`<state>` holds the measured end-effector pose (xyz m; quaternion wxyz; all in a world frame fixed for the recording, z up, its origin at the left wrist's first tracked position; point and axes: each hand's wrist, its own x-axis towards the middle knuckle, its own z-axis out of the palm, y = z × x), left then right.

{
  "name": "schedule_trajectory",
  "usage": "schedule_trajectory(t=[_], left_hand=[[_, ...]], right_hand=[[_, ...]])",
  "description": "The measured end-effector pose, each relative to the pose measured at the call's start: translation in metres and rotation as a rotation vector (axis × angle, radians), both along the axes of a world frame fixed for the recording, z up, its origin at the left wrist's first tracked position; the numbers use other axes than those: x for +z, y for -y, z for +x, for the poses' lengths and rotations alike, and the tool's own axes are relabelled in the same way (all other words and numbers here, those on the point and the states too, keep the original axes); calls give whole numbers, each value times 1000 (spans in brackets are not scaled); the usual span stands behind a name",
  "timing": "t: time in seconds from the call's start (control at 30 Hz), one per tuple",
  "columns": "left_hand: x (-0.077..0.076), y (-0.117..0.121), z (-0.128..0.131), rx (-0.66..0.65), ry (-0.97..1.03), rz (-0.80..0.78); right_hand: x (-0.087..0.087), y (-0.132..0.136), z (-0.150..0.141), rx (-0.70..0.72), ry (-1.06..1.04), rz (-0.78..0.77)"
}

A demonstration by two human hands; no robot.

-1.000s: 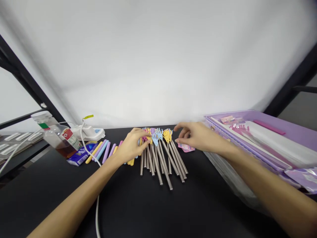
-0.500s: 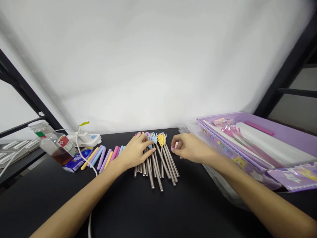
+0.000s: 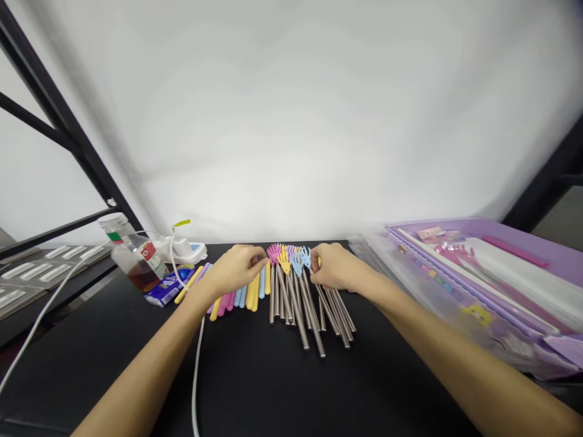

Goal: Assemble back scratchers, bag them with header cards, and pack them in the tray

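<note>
Shiny slender metal rods (image 3: 313, 321), hand-shaped plastic heads (image 3: 297, 265); right fingers (image 3: 321, 251) curled.

L hand (image 3: 239, 267) bare, R hand (image 3: 336, 266) same; both forearms (image 3: 164, 352) bare, slim, w/ narrow wrists (image 3: 371, 283)

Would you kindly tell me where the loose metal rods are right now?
In the head view, the metal rods lie mid-picture on the black table, between the coloured sticks at left and the purple box at right.
</note>
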<state>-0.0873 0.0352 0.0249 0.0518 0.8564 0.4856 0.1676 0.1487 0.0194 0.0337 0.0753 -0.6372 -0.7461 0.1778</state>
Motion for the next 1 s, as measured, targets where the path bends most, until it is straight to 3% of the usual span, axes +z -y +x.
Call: schedule_trajectory(t=[0.2, 0.33, 0.53, 0.77, 1.0], left_hand=[[9, 0, -22, 85, -43, -66], [0, 6, -8, 120, -133, -56], [-17, 7, 18, 294, -181, 47], [-30, -7, 23, 357, -191, 65], [-41, -19, 23, 422, -105, 15]], right_hand=[[1, -15, -13, 15, 109, -29], [1, -21, -11, 15, 129, -8], [20, -26, -3, -41, 28, 55], [34, -8, 7, -40, -145, 85], [28, 10, 20, -23, -270, 84]])
